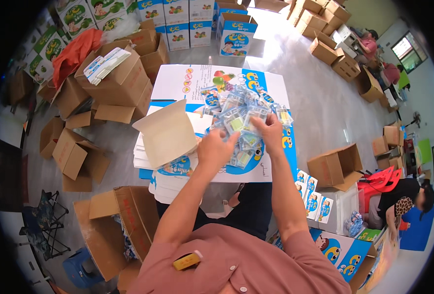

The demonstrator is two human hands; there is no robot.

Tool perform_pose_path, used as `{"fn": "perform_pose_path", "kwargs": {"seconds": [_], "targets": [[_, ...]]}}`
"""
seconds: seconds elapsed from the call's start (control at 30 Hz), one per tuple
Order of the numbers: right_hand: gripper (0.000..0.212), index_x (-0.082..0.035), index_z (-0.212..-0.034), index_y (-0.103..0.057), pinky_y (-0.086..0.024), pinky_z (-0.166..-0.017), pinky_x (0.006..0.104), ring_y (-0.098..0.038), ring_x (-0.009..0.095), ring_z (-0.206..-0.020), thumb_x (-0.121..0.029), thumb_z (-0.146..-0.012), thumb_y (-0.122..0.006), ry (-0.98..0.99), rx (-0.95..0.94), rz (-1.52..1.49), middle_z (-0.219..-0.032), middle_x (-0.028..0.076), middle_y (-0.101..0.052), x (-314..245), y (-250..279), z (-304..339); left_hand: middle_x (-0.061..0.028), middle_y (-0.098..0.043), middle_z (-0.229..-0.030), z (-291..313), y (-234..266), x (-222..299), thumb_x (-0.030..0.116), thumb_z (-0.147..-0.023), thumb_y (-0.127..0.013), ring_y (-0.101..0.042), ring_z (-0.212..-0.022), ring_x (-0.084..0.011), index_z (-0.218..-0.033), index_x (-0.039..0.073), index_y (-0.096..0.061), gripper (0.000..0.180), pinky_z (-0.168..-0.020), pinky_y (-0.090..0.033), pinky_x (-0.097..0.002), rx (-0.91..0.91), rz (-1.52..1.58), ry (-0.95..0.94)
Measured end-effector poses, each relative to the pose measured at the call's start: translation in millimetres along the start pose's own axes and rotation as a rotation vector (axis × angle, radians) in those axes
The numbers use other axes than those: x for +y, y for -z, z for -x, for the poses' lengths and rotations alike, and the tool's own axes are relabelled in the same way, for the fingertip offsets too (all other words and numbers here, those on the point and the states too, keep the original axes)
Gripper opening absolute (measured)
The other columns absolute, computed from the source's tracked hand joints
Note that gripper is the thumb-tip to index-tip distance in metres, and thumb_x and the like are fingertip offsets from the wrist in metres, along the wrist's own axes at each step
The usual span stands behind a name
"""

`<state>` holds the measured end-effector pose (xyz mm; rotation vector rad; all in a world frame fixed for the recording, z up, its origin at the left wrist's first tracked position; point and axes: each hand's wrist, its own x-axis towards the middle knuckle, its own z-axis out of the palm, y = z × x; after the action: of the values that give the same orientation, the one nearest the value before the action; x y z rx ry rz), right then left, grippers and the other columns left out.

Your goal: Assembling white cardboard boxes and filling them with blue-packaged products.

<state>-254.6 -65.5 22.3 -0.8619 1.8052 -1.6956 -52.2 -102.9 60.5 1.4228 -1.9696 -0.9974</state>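
Note:
A heap of small clear packets with blue print and pale green or yellow contents lies on the printed carton that serves as my work surface. At the heap's near left edge, my left hand is curled, with a packet at its fingertips. On the other side my right hand pinches a clear packet between thumb and fingers. Beside my left hand stands a stack of flat white and blue folded boxes, topped by a raised beige card flap.
Open brown cartons crowd the left side, and another stands near my left elbow. At my right are an open carton and small printed boxes. A person sits at the right; others work farther back.

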Motion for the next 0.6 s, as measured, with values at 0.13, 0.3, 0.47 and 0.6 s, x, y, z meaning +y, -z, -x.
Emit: {"fn": "perform_pose_path", "kwargs": {"seconds": [0.13, 0.3, 0.47, 0.6], "targets": [[0.017, -0.002, -0.093, -0.068, -0.047, -0.063, 0.0225, -0.057, 0.004, -0.071, -0.015, -0.088, -0.078, 0.027, -0.078, -0.104, -0.084, -0.002, -0.065, -5, 1, 12, -0.0205, -0.072, -0.082, -35, -27, 1, 0.050, -0.084, -0.075, -0.072, -0.081, -0.0362, -0.090, -0.002, -0.072, 0.052, -0.074, -0.055, -0.0470, -0.006, -0.086, 0.073], [0.018, 0.001, -0.103, -0.072, -0.047, -0.066, 0.0201, -0.059, 0.005, -0.077, -0.010, -0.090, -0.076, 0.101, -0.017, -0.190, -0.088, 0.000, -0.069, 6, -8, 11, -0.0208, -0.074, -0.086, -31, -43, -2, 0.054, -0.082, -0.076, -0.072, -0.084, -0.0384, -0.092, -0.002, -0.070, 0.057, -0.076, -0.056, -0.0469, 0.169, -0.094, 0.085], [0.023, 0.001, -0.110, -0.072, -0.048, -0.068, 0.0192, -0.060, 0.005, -0.080, -0.009, -0.091, -0.075, 0.149, 0.103, -0.172, -0.092, 0.001, -0.070, 19, -5, 8, -0.0218, -0.074, -0.091, -31, -43, 5, 0.053, -0.081, -0.077, -0.072, -0.087, -0.0397, -0.095, -0.005, -0.069, 0.060, -0.078, -0.055, -0.0468, 0.137, -0.203, 0.124], [0.020, -0.001, -0.110, -0.071, -0.048, -0.069, 0.0195, -0.060, 0.005, -0.079, -0.009, -0.092, -0.074, 0.102, 0.065, -0.114, -0.095, 0.001, -0.070, 24, 4, 12, -0.0217, -0.073, -0.095, -25, -33, 9, 0.051, -0.079, -0.079, -0.071, -0.088, -0.0393, -0.095, -0.002, -0.067, 0.057, -0.077, -0.055, -0.0471, -0.051, -0.270, 0.197]]}}
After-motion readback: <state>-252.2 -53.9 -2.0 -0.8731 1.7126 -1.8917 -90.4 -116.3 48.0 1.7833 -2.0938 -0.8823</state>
